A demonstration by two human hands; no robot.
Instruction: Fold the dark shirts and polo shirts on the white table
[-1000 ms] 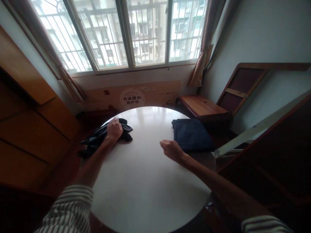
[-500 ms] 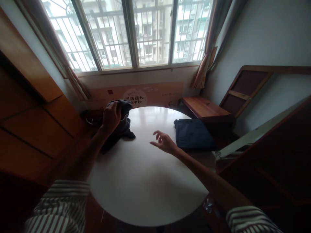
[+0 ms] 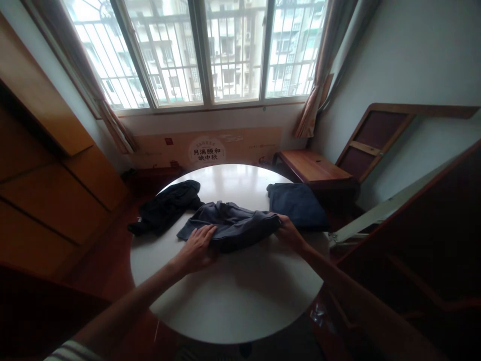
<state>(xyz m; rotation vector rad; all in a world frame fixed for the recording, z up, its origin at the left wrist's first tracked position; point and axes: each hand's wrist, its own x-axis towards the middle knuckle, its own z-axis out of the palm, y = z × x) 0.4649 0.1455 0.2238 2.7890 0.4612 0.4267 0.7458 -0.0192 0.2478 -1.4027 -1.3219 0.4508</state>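
A crumpled dark grey-blue garment (image 3: pixel 233 225) lies across the middle of the white round table (image 3: pixel 233 301); its exact kind is unclear. My left hand (image 3: pixel 199 245) is at its near left edge, fingers bent over the cloth and thumb mostly hidden. At the right end of the garment, my right hand (image 3: pixel 288 231) pinches a bunched corner, with its fingertips partly behind the fabric. Left of the garment sits a loose heap of black clothing (image 3: pixel 169 205), hanging slightly over the table's edge. A folded navy garment (image 3: pixel 298 206) rests at the right side, just beyond my right hand.
Behind the table stand a long printed cardboard panel (image 3: pixel 240 143) and a barred window (image 3: pixel 203 55). A wooden bench (image 3: pixel 315 166) is at the back right. Wooden cabinets (image 3: pixel 45 200) line the left, and a dark wooden piece (image 3: pixel 421 260) rises close on the right.
My left hand has brought the grey-blue garment from the black heap to the table's middle. My right hand, open in the air before, has moved right and taken hold of the garment's right end.
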